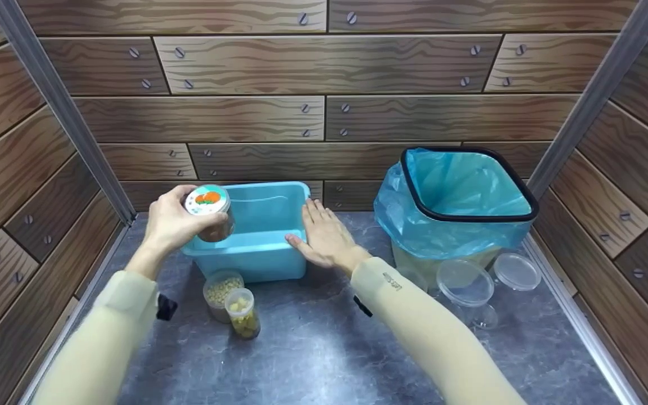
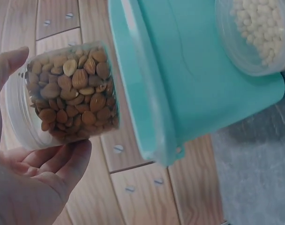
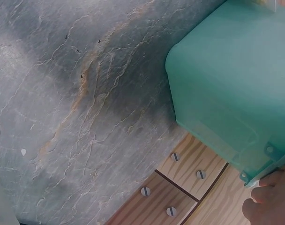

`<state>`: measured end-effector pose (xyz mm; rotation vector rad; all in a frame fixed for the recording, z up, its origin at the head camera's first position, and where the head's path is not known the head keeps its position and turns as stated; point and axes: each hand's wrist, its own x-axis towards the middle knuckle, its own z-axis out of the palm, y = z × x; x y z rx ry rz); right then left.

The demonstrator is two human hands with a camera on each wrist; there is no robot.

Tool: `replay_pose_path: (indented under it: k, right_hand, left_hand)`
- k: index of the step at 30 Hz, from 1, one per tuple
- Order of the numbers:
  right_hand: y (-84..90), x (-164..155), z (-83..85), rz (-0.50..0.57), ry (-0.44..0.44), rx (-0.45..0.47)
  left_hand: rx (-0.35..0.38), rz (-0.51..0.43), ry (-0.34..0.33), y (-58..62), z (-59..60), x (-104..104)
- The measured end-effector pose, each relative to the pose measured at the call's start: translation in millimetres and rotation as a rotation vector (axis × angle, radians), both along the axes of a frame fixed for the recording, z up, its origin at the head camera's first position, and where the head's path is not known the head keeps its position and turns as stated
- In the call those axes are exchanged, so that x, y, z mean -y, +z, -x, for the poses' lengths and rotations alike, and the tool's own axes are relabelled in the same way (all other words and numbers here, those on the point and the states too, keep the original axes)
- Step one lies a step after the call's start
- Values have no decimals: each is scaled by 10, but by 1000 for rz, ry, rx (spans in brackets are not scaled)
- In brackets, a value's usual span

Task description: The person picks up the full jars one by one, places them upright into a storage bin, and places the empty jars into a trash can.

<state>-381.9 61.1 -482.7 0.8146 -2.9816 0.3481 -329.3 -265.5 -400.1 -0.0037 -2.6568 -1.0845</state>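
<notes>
My left hand (image 1: 175, 222) grips a clear jar of almonds (image 1: 211, 211) with a white lid printed in orange, held above the left rim of a teal plastic tub (image 1: 270, 222). The left wrist view shows the almond jar (image 2: 70, 93) lying sideways in my left hand (image 2: 37, 180) beside the tub (image 2: 194, 75). My right hand (image 1: 324, 236) lies flat with straight fingers against the tub's right side, thumb along its front. In the right wrist view only the fingertips (image 3: 269, 199) show at the tub's (image 3: 231, 89) corner.
Two small clear jars, one of pale beans (image 1: 221, 292) and one of yellow-green pieces (image 1: 242, 312), stand in front of the tub. A bin with a blue bag (image 1: 459, 202) stands at the right, with empty clear containers (image 1: 464, 284) and a lid (image 1: 517, 271) before it. Wooden walls enclose the grey floor.
</notes>
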Motion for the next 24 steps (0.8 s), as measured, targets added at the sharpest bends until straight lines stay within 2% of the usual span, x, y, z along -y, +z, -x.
replay_pose_path:
  k: [6,14,18,24]
  right_hand:
    - [-12,2,6,12,5,3]
    - [-2,-25,16,-2,-10,-4]
    - [-12,-12,13,-4,-2,-4]
    - [-5,-22,6,-6,-2,-7]
  left_hand:
    - [17,-44,34,-168,126,-37]
    - [44,-163,-15,-362,195,-2]
    - [72,-153,-29,-412,218,9]
    - [132,-70,-43,-438,297,-24]
